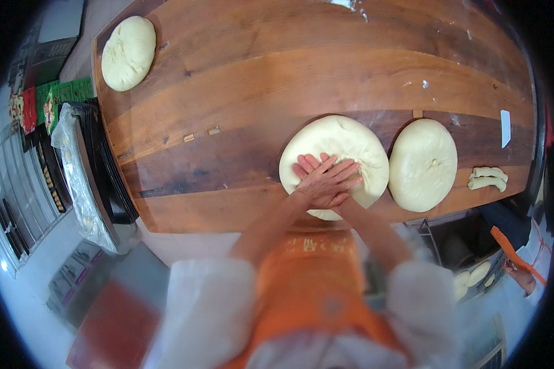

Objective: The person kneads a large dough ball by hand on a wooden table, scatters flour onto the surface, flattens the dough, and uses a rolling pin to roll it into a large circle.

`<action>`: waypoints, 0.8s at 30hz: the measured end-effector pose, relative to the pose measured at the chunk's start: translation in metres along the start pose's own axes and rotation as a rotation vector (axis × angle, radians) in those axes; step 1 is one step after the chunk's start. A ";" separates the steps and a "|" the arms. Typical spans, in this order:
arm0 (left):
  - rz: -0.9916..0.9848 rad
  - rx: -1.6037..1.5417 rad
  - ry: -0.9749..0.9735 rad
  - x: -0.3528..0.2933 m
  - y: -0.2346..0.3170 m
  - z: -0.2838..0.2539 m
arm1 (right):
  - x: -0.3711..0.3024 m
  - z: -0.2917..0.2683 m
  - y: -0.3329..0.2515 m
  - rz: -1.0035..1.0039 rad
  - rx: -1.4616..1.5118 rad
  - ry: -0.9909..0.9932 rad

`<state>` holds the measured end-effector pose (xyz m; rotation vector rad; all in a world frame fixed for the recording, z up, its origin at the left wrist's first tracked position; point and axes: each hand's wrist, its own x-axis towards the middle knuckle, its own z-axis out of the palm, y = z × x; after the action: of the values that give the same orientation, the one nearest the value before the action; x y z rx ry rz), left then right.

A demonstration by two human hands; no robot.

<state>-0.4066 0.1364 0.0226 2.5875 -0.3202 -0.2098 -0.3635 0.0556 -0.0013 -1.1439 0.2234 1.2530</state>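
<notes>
Both my hands lie stacked and crossed on a large round of pale dough (332,132) near the table's front edge. On top is my left hand (330,180), its fingers stretched out toward the right. Beneath it my right hand (306,165) presses flat on the dough, mostly covered, with its fingertips showing at the left. Creases gather in the dough just right of the hands. A second dough round (423,166) sits close by on the right, smooth with a small pucker.
A third dough round (128,53) rests at the table's far left corner. Two dough strips (488,178) and a white scraper-like piece (505,128) lie at the right of the wooden table (228,80). Stacked trays (101,166) stand left. Another person's hand (522,278) shows lower right.
</notes>
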 end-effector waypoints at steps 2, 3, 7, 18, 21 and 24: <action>-0.008 0.001 0.016 -0.003 0.004 0.000 | -0.001 0.004 0.000 -0.032 -0.061 0.001; -0.007 -0.010 0.048 -0.003 0.008 0.003 | -0.002 0.002 -0.003 -0.059 -0.137 0.013; 0.046 -0.071 0.181 0.026 -0.002 -0.031 | -0.010 0.001 -0.049 -0.415 -0.804 0.051; -0.038 0.050 0.233 0.089 -0.035 -0.014 | 0.058 -0.016 -0.084 -0.384 -1.170 -0.045; -0.030 -0.002 0.241 0.088 -0.017 -0.023 | 0.032 -0.027 -0.078 -0.306 -0.877 -0.059; 0.051 -0.156 0.274 0.085 0.035 -0.012 | -0.009 -0.050 -0.067 -0.156 -0.493 -0.030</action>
<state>-0.3286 0.0900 0.0434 2.4114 -0.2579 0.1324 -0.2894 0.0194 0.0181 -1.5290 -0.2080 1.2170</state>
